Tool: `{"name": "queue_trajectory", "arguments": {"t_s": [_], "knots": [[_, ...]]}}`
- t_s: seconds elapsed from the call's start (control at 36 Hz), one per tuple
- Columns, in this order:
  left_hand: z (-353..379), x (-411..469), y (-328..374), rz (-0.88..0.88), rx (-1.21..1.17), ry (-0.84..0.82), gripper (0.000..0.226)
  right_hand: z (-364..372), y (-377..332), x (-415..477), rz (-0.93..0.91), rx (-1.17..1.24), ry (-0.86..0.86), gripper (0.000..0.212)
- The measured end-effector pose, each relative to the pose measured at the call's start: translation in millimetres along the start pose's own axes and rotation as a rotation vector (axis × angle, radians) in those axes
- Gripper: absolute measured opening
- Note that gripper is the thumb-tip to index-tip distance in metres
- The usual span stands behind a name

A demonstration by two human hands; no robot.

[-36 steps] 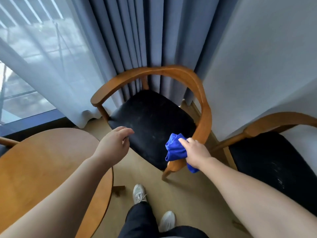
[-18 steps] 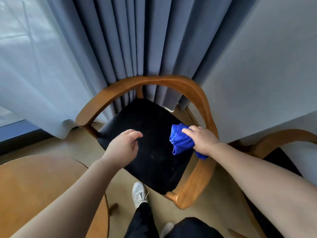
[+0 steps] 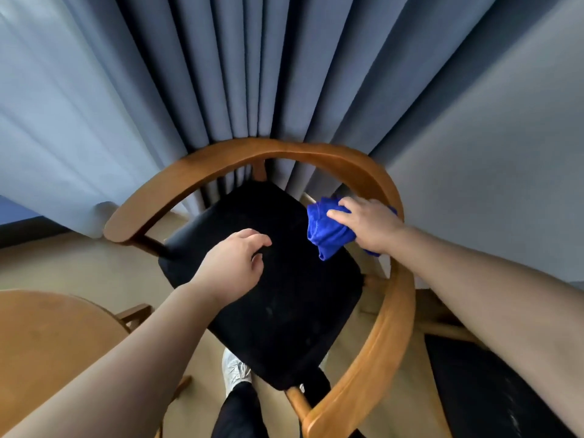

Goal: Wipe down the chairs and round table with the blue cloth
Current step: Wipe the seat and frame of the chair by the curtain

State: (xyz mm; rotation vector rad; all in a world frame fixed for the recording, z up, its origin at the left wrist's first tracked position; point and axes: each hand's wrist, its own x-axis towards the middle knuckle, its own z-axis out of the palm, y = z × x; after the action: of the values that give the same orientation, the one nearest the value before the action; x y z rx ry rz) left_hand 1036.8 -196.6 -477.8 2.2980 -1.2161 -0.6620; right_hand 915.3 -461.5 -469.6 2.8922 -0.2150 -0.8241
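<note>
A wooden chair with a curved armrest rail and a black seat stands right below me, its back against the curtain. My right hand grips the bunched blue cloth and holds it against the rail's right side, near the back curve. My left hand hovers over the black seat with loosely curled fingers and holds nothing. The round wooden table shows at the lower left. A second chair's black seat is at the lower right.
Grey-blue curtains hang behind the chair, with a pale wall to the right. My legs and a white shoe stand on the beige floor in front of the chair, between it and the table.
My right hand has slid the blue cloth along the right armrest from its front end toward the back curve. I have moved closer over the chair; the left hand stays above the seat.
</note>
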Motion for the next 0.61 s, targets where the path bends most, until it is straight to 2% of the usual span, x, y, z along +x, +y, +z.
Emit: {"name": "queue_trajectory", "arguments": {"t_s": [0.17, 0.33, 0.42, 0.5, 0.61], "knots": [[18, 27, -5, -0.094, -0.053, 0.066, 0.035, -17, 25, 69, -0.165, -0.312, 0.079, 0.049], [52, 46, -8, -0.144, -0.092, 0.102, 0.035, -6, 31, 126, -0.231, -0.624, 0.146, 0.042], [66, 54, -6, -0.152, -0.102, 0.099, 0.034, 11, 37, 141, -0.191, -0.755, 0.083, 0.044], [76, 61, -4, -0.152, -0.112, 0.098, 0.033, 29, 42, 143, -0.113, -0.895, -0.009, 0.057], [84, 63, -5, -0.150, -0.121, 0.101, 0.033, 39, 49, 139, -0.100, -0.947, -0.057, 0.060]]}}
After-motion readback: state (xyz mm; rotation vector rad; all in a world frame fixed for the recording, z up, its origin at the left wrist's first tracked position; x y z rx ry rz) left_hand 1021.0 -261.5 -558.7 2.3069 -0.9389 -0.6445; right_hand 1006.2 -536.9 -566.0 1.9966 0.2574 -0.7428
